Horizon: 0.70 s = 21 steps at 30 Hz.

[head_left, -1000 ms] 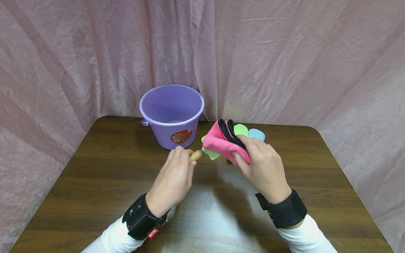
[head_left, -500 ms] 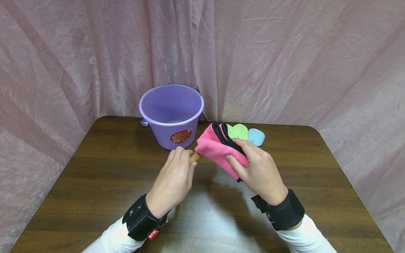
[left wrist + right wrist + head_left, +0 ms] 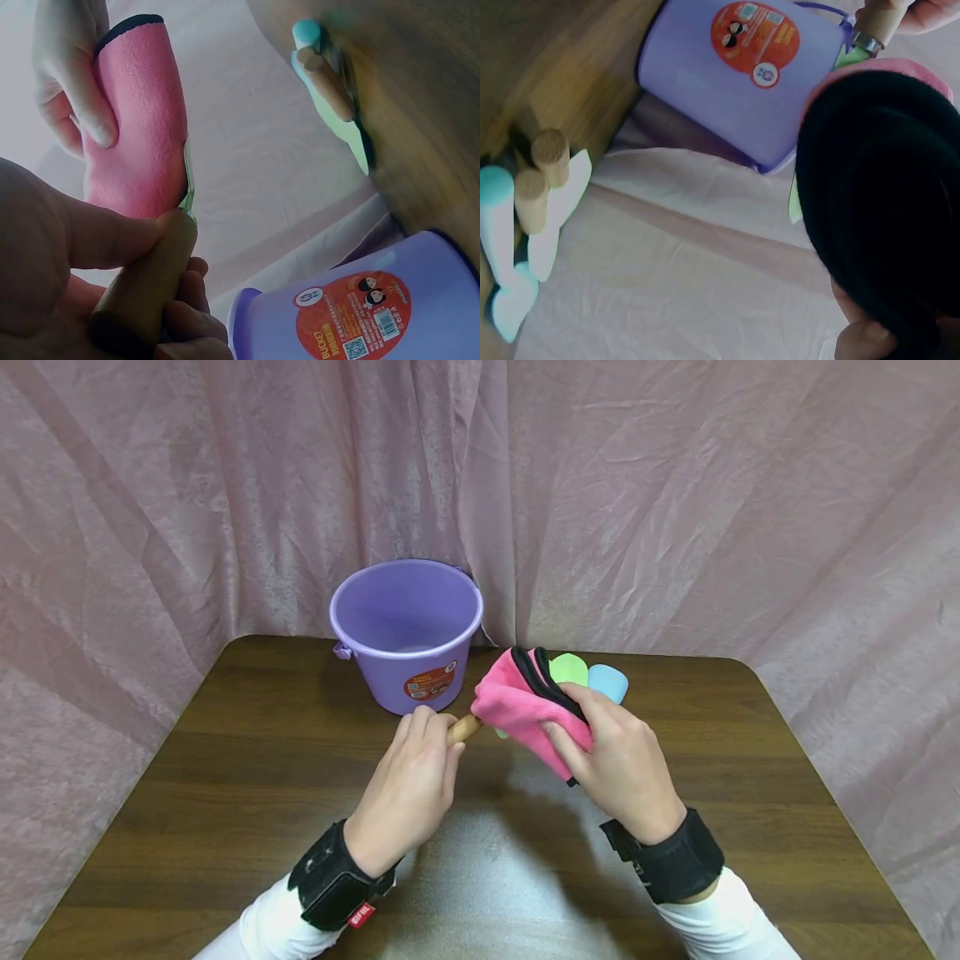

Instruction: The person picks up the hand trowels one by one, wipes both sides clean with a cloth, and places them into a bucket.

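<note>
My left hand grips the wooden handle of a small garden tool, thumb laid along it in the left wrist view. Its green metal head is mostly hidden behind a folded pink cloth with black edging. The right hand holds that cloth, with thumb on the near side, and presses it around the green head. In the right wrist view the cloth's black edge covers much of the picture.
A purple bucket with an orange label stands at the back of the wooden table. Behind the cloth lie green-headed tools with wooden handles and a light blue tool. A pink curtain hangs behind.
The right hand moved the cloth left towards the handle, covering the green head, then slightly back right. The left hand stayed nearly still.
</note>
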{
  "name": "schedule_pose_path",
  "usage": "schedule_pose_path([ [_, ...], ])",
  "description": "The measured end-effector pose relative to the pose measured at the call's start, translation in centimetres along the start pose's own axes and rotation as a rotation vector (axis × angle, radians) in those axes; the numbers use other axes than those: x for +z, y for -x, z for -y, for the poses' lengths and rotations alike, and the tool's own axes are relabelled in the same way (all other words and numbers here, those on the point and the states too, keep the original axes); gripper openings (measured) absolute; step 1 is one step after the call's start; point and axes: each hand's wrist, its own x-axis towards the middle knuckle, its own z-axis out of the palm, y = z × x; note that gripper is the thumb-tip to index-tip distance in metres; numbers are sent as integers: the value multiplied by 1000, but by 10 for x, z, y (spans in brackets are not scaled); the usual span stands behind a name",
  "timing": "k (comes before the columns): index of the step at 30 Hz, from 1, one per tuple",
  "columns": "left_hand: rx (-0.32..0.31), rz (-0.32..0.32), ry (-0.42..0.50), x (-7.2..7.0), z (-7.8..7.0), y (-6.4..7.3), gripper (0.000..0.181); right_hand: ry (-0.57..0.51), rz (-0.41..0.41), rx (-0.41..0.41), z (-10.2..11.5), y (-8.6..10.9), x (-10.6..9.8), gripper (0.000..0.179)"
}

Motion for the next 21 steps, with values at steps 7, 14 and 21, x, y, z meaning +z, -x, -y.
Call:
schedule_pose_path([
  [7,-4,-16,6,-2,3,-1,22,102,-26,10,-5,-1,-5,43],
  [14,-2,-30,5,-2,4,-1,22,188,-71,-14,-12,-4,-11,40],
  [21,-2,-30,8,-3,5,-1,22,248,-87,-29,-18,-6,-17,40],
])
